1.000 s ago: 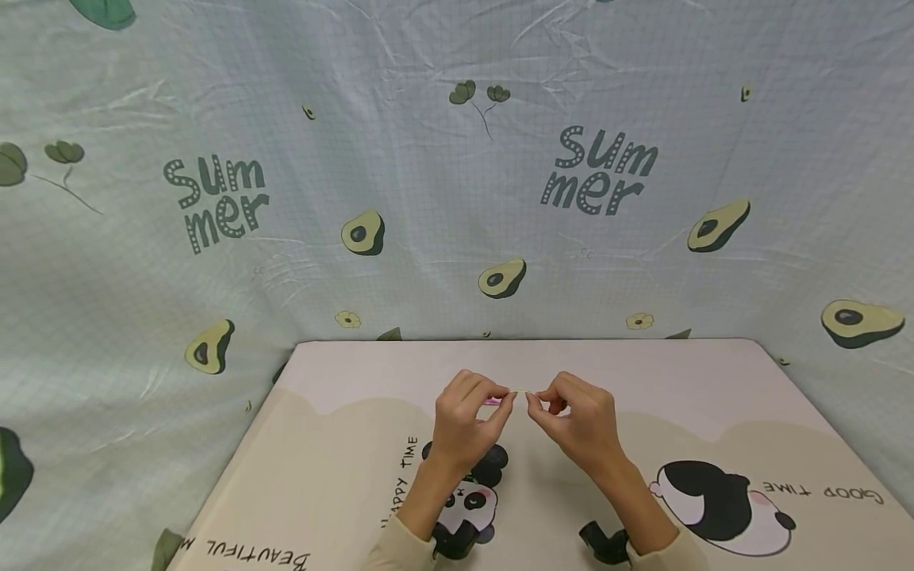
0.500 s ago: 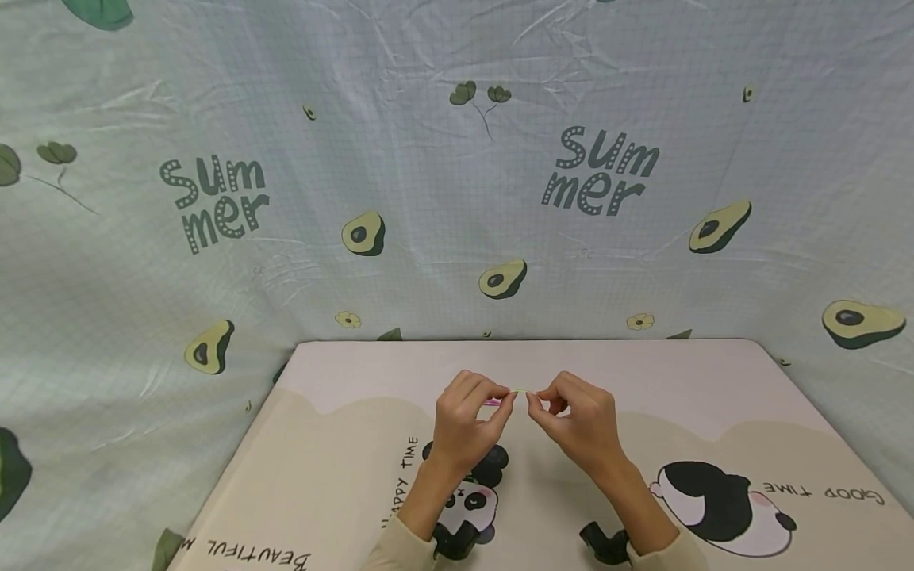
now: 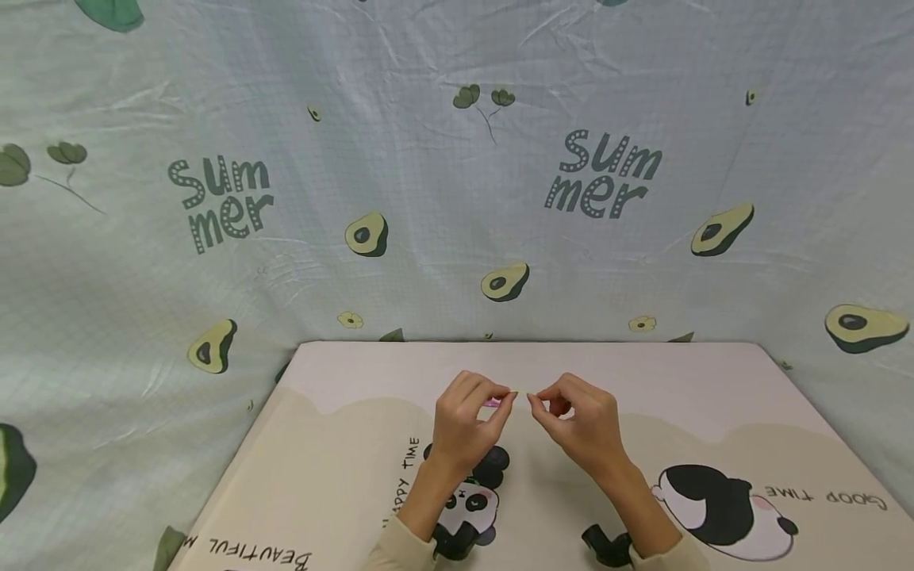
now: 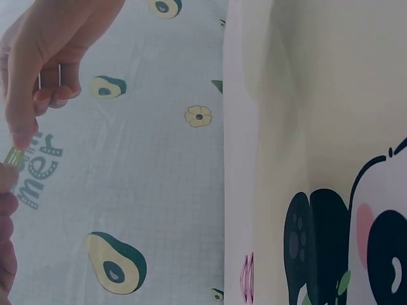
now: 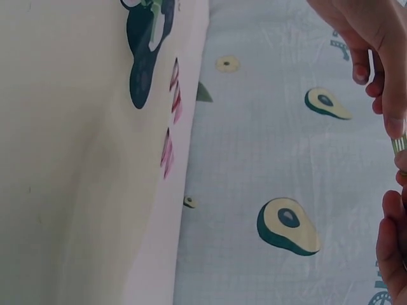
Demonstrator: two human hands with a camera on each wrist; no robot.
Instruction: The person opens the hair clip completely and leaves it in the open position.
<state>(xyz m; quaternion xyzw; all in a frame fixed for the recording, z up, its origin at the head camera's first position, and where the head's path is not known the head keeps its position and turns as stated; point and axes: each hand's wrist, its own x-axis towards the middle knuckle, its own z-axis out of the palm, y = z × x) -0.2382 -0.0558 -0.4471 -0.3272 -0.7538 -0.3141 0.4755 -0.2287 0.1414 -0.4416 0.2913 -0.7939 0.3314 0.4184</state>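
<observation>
"Our view has shifted slightly; the left hand (image 3: 464,420) and right hand (image 3: 581,422) have hardly moved."
"What do we see held?"
"Both pinch a small green strip (image 4: 14,156), perhaps elastic, between them above the bench (image 3: 343,468)."

Soft, diffuse light is filling the head view, faint glare is catching the creases of the cloth (image 3: 428,174), and a pale, soft-edged shadow is falling across the table (image 3: 343,460). Both wrist views are looking dimmer and greyer, the fingers (image 4: 22,121) showing dark and slightly soft.
</observation>
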